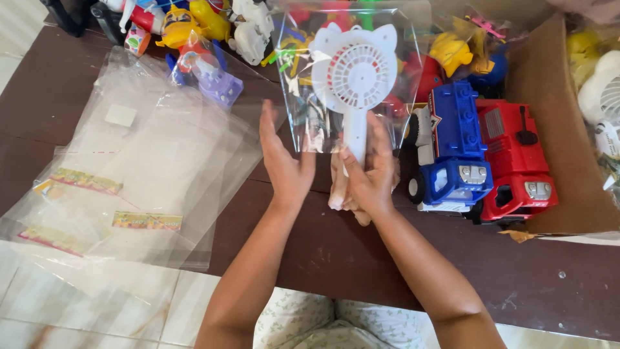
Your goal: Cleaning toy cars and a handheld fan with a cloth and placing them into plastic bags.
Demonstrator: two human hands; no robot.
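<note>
A: Dark brown table [361,258] over pale floor tiles, seen from above. What's in hand?

B: White handheld fan [354,71] with cat-ear top, upright inside a clear plastic bag [303,84]. Right hand [369,174] closed round the fan's handle at the bag's open bottom edge. Left hand [284,161] open, fingers straight, palm flat against the bag's lower left side.

A: Step?

B: Looks like bagging: fan is mostly in, handle end still sticking out below the bag. I'd judge the next move needs the handle pushed fully in and the mouth closed, left hand steadying the film.

A: Around the fan?

B: Just right of it, a blue toy truck [452,148] and a red one [516,155] in a cardboard box [549,84]. Behind it, mixed colourful toys [194,32]. Well left of it, a spread of empty clear bags [142,161] with coloured header strips.
</note>
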